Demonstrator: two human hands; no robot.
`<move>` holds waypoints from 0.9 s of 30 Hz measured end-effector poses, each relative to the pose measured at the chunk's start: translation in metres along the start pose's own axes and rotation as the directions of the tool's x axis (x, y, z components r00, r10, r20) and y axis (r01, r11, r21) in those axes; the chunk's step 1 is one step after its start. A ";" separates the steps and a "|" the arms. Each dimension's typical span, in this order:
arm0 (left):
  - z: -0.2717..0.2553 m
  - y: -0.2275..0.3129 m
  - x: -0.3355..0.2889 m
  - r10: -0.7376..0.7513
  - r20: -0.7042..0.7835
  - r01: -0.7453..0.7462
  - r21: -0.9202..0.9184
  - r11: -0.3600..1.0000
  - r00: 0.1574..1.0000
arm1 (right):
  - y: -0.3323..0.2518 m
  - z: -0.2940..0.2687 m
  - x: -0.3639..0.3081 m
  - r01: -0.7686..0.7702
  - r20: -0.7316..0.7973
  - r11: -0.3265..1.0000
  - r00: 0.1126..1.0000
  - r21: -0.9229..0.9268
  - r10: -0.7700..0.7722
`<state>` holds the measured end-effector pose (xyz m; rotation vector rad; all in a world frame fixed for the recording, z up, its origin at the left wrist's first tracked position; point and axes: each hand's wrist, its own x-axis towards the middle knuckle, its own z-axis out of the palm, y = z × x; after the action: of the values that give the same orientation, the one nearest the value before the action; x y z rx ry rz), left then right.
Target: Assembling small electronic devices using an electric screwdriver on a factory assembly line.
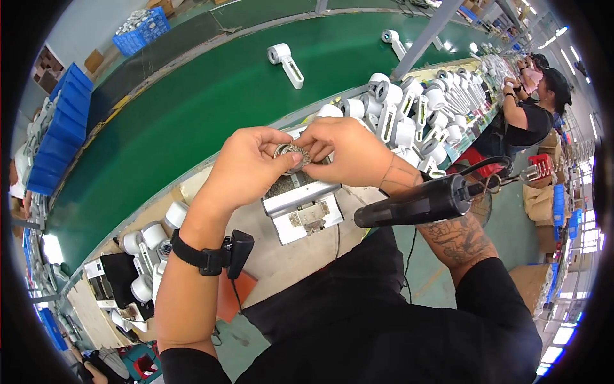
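My left hand (246,168) and my right hand (345,152) meet over the workbench and together pinch a small round metal part (293,155) between thumbs and fingertips. Directly under it lies a white and silver fixture block (304,208) on the bench. A black electric screwdriver (422,201) hangs just below my right forearm, with its cable looping off to the right. A black strap with a small black device (217,255) sits on my left wrist.
A green conveyor belt (192,109) runs behind the bench and carries two white cylinder-headed units (286,61). Many more white units (409,112) crowd the bench to the right. Blue crates (61,131) stand at left. Other workers (534,102) sit further down the line.
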<state>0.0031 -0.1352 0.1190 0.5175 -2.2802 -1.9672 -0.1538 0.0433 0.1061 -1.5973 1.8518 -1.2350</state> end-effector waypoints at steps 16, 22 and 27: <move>0.023 0.000 -0.026 0.136 -0.071 -0.113 0.266 0.957 0.988 | -0.010 0.004 -0.012 0.013 -0.057 0.964 0.998 -0.266 -0.029; 0.030 0.018 -0.035 0.243 -0.226 -0.164 0.321 0.933 0.943 | -0.033 -0.016 -0.021 0.073 -0.003 0.997 0.997 -0.035 -0.073; 0.057 0.029 -0.041 0.413 -0.192 -0.316 0.391 0.864 0.890 | -0.032 -0.002 -0.027 0.012 -0.230 0.994 0.972 -0.108 -0.037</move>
<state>0.0194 -0.0656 0.1437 0.3148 -2.3410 -1.2384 -0.1300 0.0704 0.1269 -1.5913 2.0770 -1.4078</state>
